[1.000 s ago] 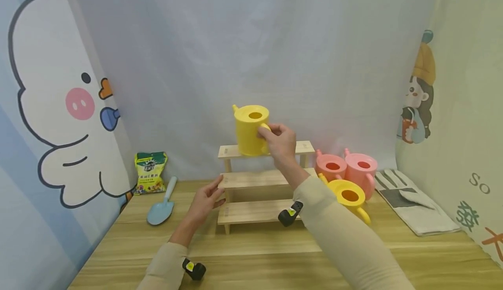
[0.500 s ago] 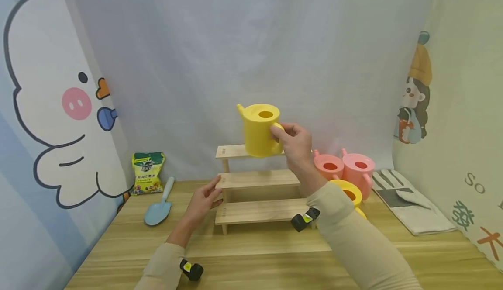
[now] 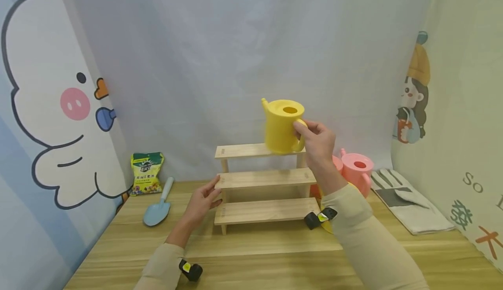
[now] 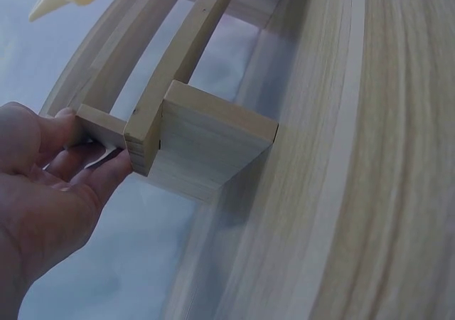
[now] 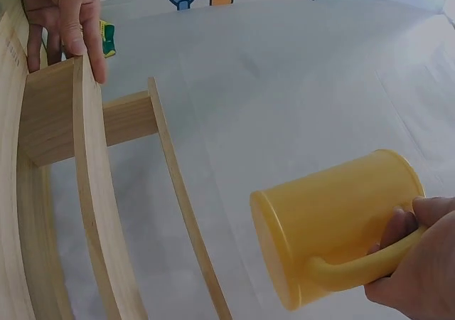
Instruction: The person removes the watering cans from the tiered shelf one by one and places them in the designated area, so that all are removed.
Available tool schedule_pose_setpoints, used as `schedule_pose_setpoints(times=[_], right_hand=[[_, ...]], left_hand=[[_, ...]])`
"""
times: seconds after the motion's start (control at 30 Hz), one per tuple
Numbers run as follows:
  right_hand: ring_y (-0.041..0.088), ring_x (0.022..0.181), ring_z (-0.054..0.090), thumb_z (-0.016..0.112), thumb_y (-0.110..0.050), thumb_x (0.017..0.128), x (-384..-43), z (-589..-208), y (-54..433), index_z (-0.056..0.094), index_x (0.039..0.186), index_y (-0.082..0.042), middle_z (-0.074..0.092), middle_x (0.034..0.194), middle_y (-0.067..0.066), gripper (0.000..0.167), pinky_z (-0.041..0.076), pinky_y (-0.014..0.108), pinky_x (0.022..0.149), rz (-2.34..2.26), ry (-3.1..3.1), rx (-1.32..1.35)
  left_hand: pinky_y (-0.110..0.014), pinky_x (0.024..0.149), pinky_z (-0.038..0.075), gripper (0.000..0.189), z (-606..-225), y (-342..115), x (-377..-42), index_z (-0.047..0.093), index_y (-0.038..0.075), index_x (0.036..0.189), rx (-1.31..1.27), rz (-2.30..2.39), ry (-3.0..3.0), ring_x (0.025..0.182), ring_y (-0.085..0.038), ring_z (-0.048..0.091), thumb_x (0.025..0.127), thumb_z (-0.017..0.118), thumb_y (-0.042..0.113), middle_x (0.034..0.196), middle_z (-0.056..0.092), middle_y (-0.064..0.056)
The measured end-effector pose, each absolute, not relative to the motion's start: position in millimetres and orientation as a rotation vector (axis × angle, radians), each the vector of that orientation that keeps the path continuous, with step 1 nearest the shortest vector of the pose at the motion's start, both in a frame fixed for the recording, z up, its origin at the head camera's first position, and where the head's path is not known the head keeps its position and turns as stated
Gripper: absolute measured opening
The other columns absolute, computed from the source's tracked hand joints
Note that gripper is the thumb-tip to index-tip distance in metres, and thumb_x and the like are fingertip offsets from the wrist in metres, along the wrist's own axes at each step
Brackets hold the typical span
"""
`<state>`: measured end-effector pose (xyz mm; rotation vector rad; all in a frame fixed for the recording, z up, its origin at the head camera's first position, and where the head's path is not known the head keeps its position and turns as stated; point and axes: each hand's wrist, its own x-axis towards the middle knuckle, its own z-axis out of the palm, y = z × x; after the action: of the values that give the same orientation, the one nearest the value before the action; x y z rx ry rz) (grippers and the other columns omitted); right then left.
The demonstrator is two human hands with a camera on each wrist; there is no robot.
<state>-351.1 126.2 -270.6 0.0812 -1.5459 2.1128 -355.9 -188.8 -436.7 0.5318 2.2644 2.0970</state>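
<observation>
My right hand (image 3: 320,143) grips the handle of a yellow watering can (image 3: 280,128), holding it upright over the right part of the top board. In the right wrist view a gap shows between the can's base and the three-tier wooden shelf (image 3: 265,177). At the shelf's left end, my left hand (image 3: 201,201) holds the end of the middle board. The left wrist view shows thumb and fingers (image 4: 106,178) around that board end and its support. Part of the held can's spout (image 4: 50,3) appears at that view's upper left corner.
Right of the shelf stand pink watering cans (image 3: 355,176), and another yellow one (image 3: 327,226) mostly hidden behind my right forearm. Gloves (image 3: 412,205) lie at the far right. A blue trowel (image 3: 157,212) and a yellow-green packet (image 3: 146,174) are at left, before the curtain (image 3: 188,84).
My right hand has carried the yellow watering can rightward along the top board. The right forearm now covers more of the cans behind it. My left hand stays at the shelf's end.
</observation>
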Motion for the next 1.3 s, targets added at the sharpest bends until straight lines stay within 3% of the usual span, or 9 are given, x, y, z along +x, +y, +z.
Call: schedule_pose_setpoints(times=[0.1,0.27,0.47,0.63,0.77,1.0,1.3], right_hand=[[0.017,0.072,0.066,0.080,-0.005,0.084,-348.7,-274.1,139.3,0.071,0.096,0.006,0.069,0.074,0.001,0.018,0.059,0.028,0.081,2.110,-1.500,0.038],[0.020,0.084,0.067,0.082,-0.012,0.084,-340.6,-282.0,165.7,0.072,0.103,0.005,0.071,0.085,0.004,0.028,0.057,0.028,0.085,2.070,-1.531,-0.074],[0.020,0.083,0.067,0.084,-0.008,0.082,-328.9,-285.8,195.4,0.074,0.092,0.000,0.070,0.088,0.007,0.016,0.057,0.026,0.085,2.117,-1.424,-0.119],[0.019,0.085,0.063,0.087,-0.013,0.079,-315.5,-288.7,222.4,0.075,0.090,-0.001,0.070,0.087,0.006,0.020,0.056,0.020,0.077,2.070,-1.427,-0.185],[0.018,0.090,0.062,0.088,-0.012,0.078,-306.7,-293.7,245.5,0.077,0.091,-0.001,0.070,0.088,0.005,0.020,0.057,0.016,0.078,1.990,-1.445,-0.211],[0.015,0.083,0.066,0.087,-0.002,0.076,-289.3,-306.5,281.8,0.078,0.090,0.001,0.072,0.079,0.004,0.018,0.058,0.015,0.074,2.003,-1.391,-0.222],[0.011,0.075,0.066,0.085,-0.001,0.078,-260.9,-328.0,314.8,0.078,0.083,-0.002,0.073,0.074,0.001,0.009,0.057,0.015,0.063,2.047,-1.473,-0.218]], left_hand=[[-0.048,0.107,0.044,0.055,-437.0,-188.9,-356.5,0.026,0.007,0.158,0.540,2.093,2.262,0.144,-0.039,0.027,0.108,0.048,0.012,0.160,0.024,-0.021],[-0.050,0.108,0.043,0.055,-437.2,-189.1,-356.9,0.026,0.007,0.159,0.542,2.094,2.260,0.145,-0.038,0.026,0.108,0.047,0.012,0.163,0.017,-0.018],[-0.048,0.107,0.044,0.056,-437.4,-191.1,-357.7,0.025,0.006,0.159,0.555,2.096,2.260,0.145,-0.038,0.025,0.108,0.047,0.013,0.165,0.014,-0.016],[-0.047,0.106,0.046,0.056,-436.6,-190.7,-357.8,0.025,0.006,0.158,0.551,2.096,2.266,0.145,-0.038,0.025,0.108,0.048,0.013,0.164,0.014,-0.016],[-0.046,0.105,0.046,0.056,-436.2,-190.2,-359.2,0.026,0.007,0.158,0.562,2.100,2.262,0.145,-0.038,0.026,0.108,0.049,0.014,0.164,0.015,-0.016],[-0.048,0.106,0.044,0.055,-437.0,-191.6,-354.8,0.024,0.004,0.158,0.565,2.085,2.260,0.146,-0.039,0.024,0.108,0.046,0.011,0.164,0.013,-0.017],[-0.047,0.107,0.044,0.055,-435.9,-189.5,-356.1,0.025,0.003,0.158,0.560,2.102,2.242,0.145,-0.038,0.025,0.108,0.047,0.011,0.164,0.015,-0.018]])
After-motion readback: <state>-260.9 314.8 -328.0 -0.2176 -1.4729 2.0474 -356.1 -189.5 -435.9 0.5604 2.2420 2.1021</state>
